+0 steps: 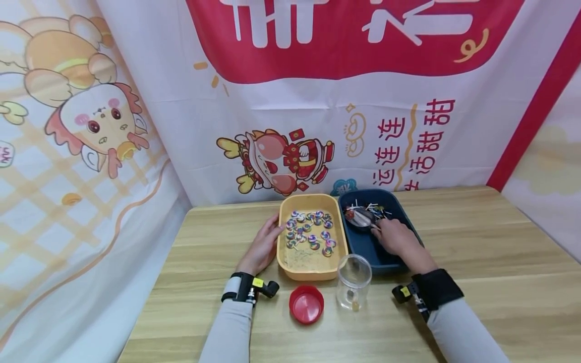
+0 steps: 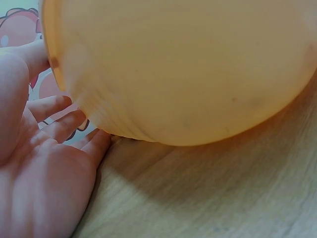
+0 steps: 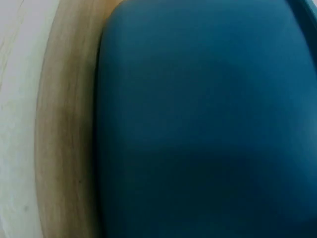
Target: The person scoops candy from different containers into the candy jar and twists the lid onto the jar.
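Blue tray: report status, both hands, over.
Right hand inside blue tray, at the lollipop pile; grip unclear. Left hand open against yellow tray. Open jar and red lid stand in front.

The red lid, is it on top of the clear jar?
No, the red lid lies flat on the wooden table beside the clear jar, which stands open.

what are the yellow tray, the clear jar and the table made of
Yellow tray: likely plastic, matte, rounded moulded corners, slightly translucent wall in the left wrist view. Clear jar: see-through, probably plastic, possibly glass. Table: wood or wood-look laminate, visible grain.
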